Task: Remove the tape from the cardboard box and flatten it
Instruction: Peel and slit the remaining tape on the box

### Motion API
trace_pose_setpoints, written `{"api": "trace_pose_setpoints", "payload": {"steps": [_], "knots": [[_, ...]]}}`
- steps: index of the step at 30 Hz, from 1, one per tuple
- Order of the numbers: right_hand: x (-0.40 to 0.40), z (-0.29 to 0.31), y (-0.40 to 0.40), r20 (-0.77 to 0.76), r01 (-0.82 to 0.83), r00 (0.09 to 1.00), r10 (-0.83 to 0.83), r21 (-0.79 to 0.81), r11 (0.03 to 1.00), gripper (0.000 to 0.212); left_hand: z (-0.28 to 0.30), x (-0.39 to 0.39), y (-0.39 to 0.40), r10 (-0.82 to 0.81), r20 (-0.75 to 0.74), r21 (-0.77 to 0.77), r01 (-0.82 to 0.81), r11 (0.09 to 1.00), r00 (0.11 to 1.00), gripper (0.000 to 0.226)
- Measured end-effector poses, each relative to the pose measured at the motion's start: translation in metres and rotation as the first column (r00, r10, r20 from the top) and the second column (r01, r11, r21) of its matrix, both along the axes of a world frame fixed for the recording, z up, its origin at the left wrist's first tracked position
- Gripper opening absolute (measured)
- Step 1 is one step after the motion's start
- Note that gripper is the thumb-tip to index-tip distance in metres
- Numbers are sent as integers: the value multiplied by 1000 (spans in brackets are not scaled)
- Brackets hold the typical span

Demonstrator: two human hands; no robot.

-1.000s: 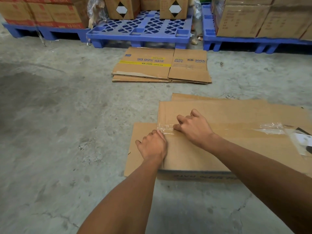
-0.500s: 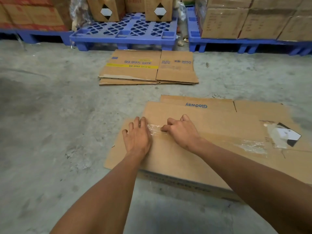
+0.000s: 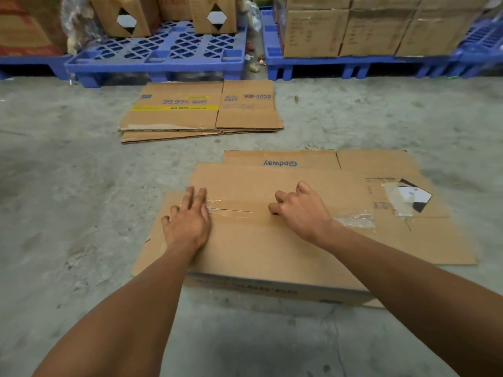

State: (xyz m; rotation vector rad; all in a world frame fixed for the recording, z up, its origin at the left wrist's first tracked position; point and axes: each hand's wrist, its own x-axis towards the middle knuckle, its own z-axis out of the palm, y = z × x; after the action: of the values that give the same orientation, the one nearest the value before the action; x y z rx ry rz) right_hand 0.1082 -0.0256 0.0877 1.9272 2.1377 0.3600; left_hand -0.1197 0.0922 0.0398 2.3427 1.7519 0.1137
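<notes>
A flattened brown cardboard box (image 3: 272,248) lies on the concrete floor in front of me. Clear tape (image 3: 231,210) runs along its middle seam, with a crumpled stretch (image 3: 353,220) further right. My left hand (image 3: 187,221) presses flat on the box at the tape's left end, fingers straight. My right hand (image 3: 302,210) sits on the seam to the right with its fingers curled under and its fingertips down on the cardboard. I see no tape lifted in it. A torn white and black label (image 3: 408,197) sits near the box's right end.
A stack of flattened printed cartons (image 3: 201,112) lies on the floor beyond the box. Blue plastic pallets (image 3: 163,58) carrying upright cartons (image 3: 315,31) line the back. Bare concrete floor (image 3: 68,200) spreads to the left and in front.
My left hand went from curled to flat on the tape's left end. My right hand slid right along the seam, away from the left hand. The view shifted, showing more of the box.
</notes>
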Motion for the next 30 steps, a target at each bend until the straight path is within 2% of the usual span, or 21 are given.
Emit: {"api": "trace_pose_setpoints", "payload": {"steps": [6,9,11,13,15,17,26,30], "knots": [[57,7,-64,-51,156,987,-154,33,987,22,0,9,-2,17,-43,-19,-18,1000,999,52],[56,9,-72,-193,273,943,-272,-21,962,28,5,20,-6,76,-54,-13,-77,997,996,50],[56,10,-71,-284,300,908,-308,-73,951,27,9,30,-13,74,-58,50,-71,996,996,48],[59,9,-68,-307,286,902,-303,-100,953,27,11,44,-25,-80,-67,111,87,990,995,48],[61,8,-66,-323,280,896,-305,-122,952,28,13,63,-41,-309,-61,122,315,941,949,48],[55,6,-59,-329,268,898,-292,-117,956,29,13,81,-52,-424,-60,106,429,897,903,48],[8,6,6,-369,213,904,-215,-44,976,28,5,63,-24,-209,-13,-52,208,977,978,50],[3,2,13,-294,230,930,-222,-8,973,33,-1,55,-26,-183,12,-3,183,983,983,50]]}}
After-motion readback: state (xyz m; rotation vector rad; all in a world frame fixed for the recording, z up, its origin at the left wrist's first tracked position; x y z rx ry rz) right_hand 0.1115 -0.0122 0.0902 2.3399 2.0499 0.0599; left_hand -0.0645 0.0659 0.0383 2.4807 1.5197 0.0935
